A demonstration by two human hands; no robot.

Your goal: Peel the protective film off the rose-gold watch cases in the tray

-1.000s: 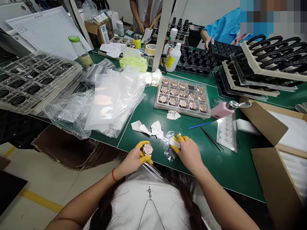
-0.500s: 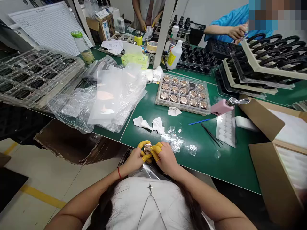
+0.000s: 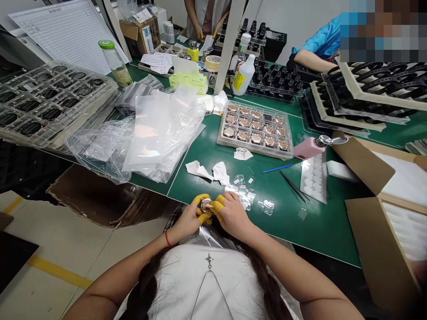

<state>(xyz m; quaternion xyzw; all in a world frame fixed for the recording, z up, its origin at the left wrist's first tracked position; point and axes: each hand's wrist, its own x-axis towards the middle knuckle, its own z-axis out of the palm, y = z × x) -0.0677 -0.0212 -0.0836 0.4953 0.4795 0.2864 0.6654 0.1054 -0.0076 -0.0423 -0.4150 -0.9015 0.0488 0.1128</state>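
Observation:
My left hand (image 3: 192, 216), in yellow finger cots, is closed around the edge of a round rose-gold watch case (image 3: 206, 204) at the table's front edge. Its face is turned up towards me. My right hand (image 3: 230, 212), also in yellow finger cots, has its fingers pinched together over the right side of the case. A small pale thing shows at those fingertips, too small to name. Just beyond my hands lie crumpled white wipes (image 3: 220, 173) and small clear plastic films (image 3: 245, 198). A tray of similar watch cases (image 3: 255, 129) stands farther back.
To the right lie a blue stick (image 3: 276, 169), black tweezers (image 3: 295, 187), a pink pump bottle (image 3: 312, 147) and an open cardboard box (image 3: 367, 222). Plastic bags (image 3: 156, 133) and stacked trays (image 3: 50, 106) fill the left. Two other people are at the far side.
My right fingertips have shifted slightly on the watch case, and more of its face shows. The co-worker at the upper right has lowered an arm behind the stacked trays.

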